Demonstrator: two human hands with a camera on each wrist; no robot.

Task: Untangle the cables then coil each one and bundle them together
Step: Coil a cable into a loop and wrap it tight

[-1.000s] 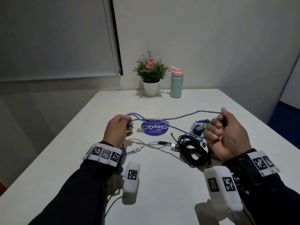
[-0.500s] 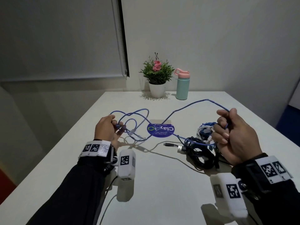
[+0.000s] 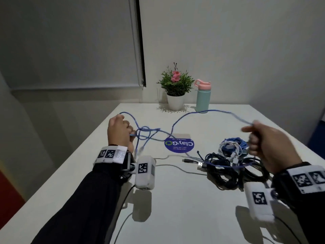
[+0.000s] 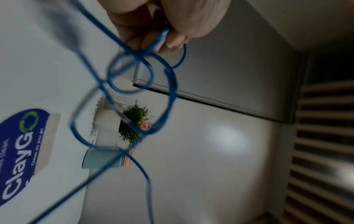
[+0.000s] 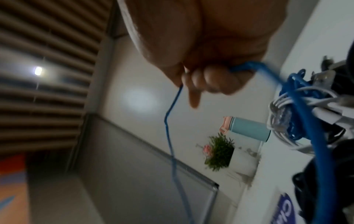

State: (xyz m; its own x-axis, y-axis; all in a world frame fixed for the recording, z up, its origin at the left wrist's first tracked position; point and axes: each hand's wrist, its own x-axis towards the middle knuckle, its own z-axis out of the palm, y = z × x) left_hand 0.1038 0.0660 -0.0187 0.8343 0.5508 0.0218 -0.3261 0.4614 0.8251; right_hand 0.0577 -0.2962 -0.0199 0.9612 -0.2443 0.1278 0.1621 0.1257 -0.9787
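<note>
Here both hands' curled fingers [image 4: 173, 40] grip the thin, looping blue cable [image 3: 197, 113].

White table [image 3: 175, 199], grey wall [image 3: 228, 50] w/ roller blind [image 3: 70, 41].

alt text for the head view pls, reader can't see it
Both hands hold one blue cable above a white table: the left hand grips looped strands, the right hand the other stretch. Black cables and a blue-and-white cable bundle lie below the right hand.
</note>
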